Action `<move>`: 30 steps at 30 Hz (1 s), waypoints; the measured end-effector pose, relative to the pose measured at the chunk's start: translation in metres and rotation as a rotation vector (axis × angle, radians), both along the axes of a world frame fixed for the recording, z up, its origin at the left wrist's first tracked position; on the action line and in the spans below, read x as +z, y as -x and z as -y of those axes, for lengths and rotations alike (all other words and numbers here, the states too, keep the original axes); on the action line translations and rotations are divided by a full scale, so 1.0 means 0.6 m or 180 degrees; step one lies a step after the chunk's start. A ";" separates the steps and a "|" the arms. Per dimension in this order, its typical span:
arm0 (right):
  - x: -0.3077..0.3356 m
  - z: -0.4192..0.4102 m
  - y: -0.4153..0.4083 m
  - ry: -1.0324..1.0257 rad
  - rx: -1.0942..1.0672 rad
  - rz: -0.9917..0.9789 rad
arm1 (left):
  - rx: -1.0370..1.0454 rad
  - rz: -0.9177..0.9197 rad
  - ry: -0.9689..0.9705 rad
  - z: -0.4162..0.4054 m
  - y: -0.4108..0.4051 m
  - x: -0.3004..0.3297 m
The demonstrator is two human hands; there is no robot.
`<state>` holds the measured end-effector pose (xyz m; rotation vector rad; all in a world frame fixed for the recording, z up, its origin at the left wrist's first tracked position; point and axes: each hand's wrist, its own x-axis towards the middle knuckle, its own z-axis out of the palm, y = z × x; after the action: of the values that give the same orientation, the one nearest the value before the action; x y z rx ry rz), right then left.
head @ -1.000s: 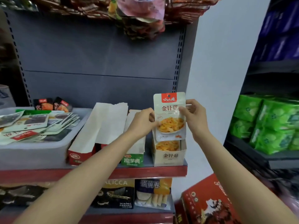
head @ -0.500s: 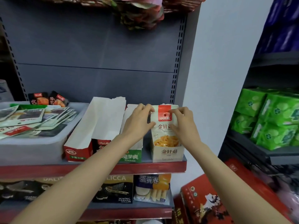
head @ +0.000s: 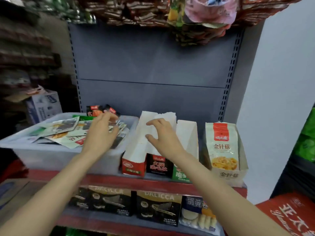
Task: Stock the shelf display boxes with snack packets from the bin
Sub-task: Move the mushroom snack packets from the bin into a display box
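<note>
Left hand [head: 100,135] over bin [head: 42,154] (fingers loose), right hand [head: 163,137] empty

A translucent grey plastic bin [head: 51,155] of flat snack packets [head: 64,132] was seen at left of frame. The left hand [head: 100,135] was spread over the packets; the right hand [head: 163,138] was held open before white cardboard display boxes [head: 141,143]. A white packet-filled box [head: 225,174] was placed at right.

Your single head camera looks forward and slightly down, close to the shelf [head: 153,182], with its grey back panel [head: 153,65] at twelve o'clock and the bin [head: 42,154] at nine.
</note>
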<state>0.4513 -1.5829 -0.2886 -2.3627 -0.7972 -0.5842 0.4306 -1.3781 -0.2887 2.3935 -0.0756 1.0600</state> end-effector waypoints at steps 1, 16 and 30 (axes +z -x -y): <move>0.000 -0.031 -0.004 0.0021 0.0083 -0.0049 | 0.0161 -0.0060 0.0042 -0.043 0.004 0.000; 0.017 -0.318 -0.048 0.1263 0.0615 -0.1022 | 0.0498 -0.1564 0.0000 -0.293 0.011 -0.009; 0.015 -0.328 -0.056 0.0065 0.0782 -0.0641 | 0.0172 -0.0398 -0.0293 -0.231 0.048 0.019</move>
<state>0.4848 -1.3859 -0.2793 -2.2520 -0.9839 -0.2331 0.4017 -1.2396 -0.2774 2.5521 -0.0162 0.9471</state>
